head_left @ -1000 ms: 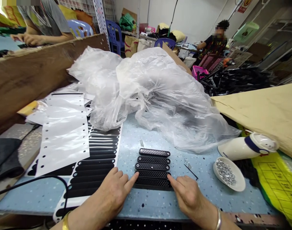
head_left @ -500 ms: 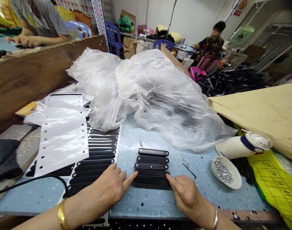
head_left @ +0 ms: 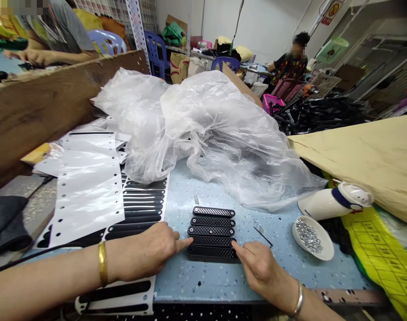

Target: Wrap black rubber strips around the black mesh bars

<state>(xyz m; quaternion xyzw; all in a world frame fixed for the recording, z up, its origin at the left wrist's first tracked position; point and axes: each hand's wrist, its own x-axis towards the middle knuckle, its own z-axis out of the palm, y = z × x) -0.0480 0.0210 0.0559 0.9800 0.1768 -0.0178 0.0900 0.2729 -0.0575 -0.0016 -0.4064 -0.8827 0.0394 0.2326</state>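
Observation:
Several black textured strips (head_left: 211, 231) lie stacked in rows on the blue speckled table, the upper ones with small metal pieces at their ends. The index finger of my left hand (head_left: 153, 249) stretches to the left end of the second strip from the front and touches it; its other fingers are curled closed. At that strip's right end rests the index fingertip of my right hand (head_left: 260, 267), the remaining fingers folded in. Whether small pieces sit inside either hand is hidden.
A white bowl (head_left: 327, 252) of small metal pieces stands at right, near a white bottle (head_left: 318, 205). Clear plastic sheeting (head_left: 210, 116) heaps up behind. White sheets (head_left: 89, 178) and black strips cover the left, beside a wooden board (head_left: 56, 98). Two other people sit farther back.
My left forearm has swung outward and lies flatter, farther left. Both index fingertips stay at the same strip's ends. The view has shifted slightly.

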